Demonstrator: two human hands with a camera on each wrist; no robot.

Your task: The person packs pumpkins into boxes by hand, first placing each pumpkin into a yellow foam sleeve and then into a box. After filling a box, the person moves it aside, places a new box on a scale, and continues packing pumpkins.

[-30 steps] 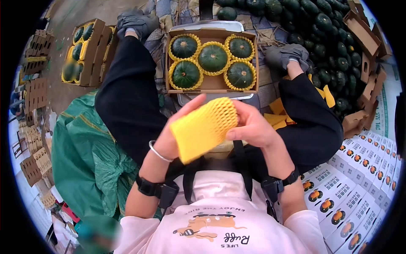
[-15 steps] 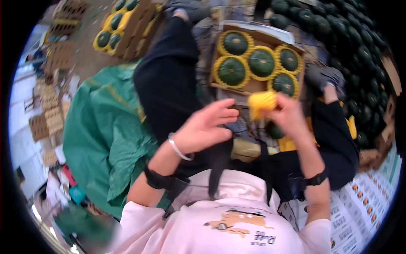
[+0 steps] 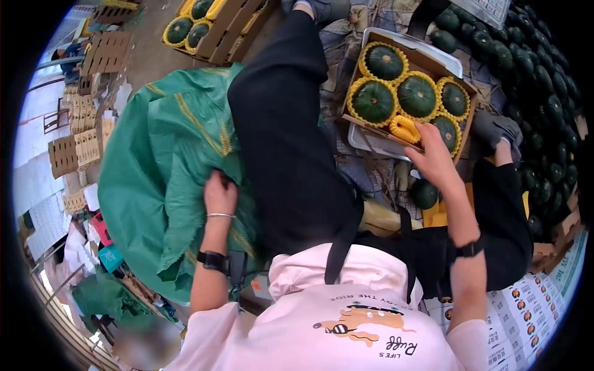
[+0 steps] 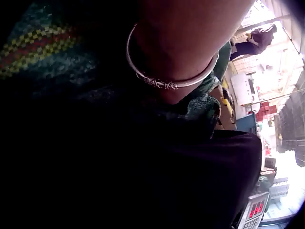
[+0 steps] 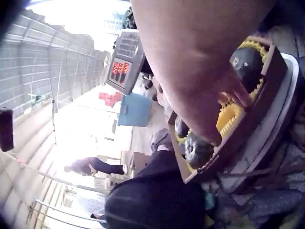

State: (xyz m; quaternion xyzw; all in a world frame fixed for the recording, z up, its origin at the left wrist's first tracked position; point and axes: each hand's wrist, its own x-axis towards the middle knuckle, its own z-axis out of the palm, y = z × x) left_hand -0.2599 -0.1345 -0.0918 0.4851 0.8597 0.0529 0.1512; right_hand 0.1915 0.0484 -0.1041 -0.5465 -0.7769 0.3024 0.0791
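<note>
A cardboard box (image 3: 465,93) holds several dark green squashes (image 3: 416,96) in yellow foam nets. Bunched up at its near edge is an empty yellow net (image 3: 405,128), also visible in the right wrist view as a yellow net (image 5: 228,117). My right hand (image 3: 434,162) reaches over that edge, fingertips touching the net and thumb spread away. In the right wrist view the right hand (image 5: 205,102) lies over the box with fingers extended. My left hand (image 3: 221,193) is at a fold of the green sack (image 3: 145,148), fingers hidden; the left wrist view shows mostly a bracelet and forearm.
A scale (image 3: 489,8) with a keypad stands beyond the box. Piled squashes (image 3: 495,46) fill the right side. More packed boxes (image 3: 226,31) are at the upper left, and one loose squash (image 3: 424,193) lies beside the right forearm. Printed white cartons (image 3: 523,315) are at lower right.
The yellow net, first stretched between both hands, was bunched in my right hand and is now down in the box. My left hand has moved left to the sack. The head view has shifted.
</note>
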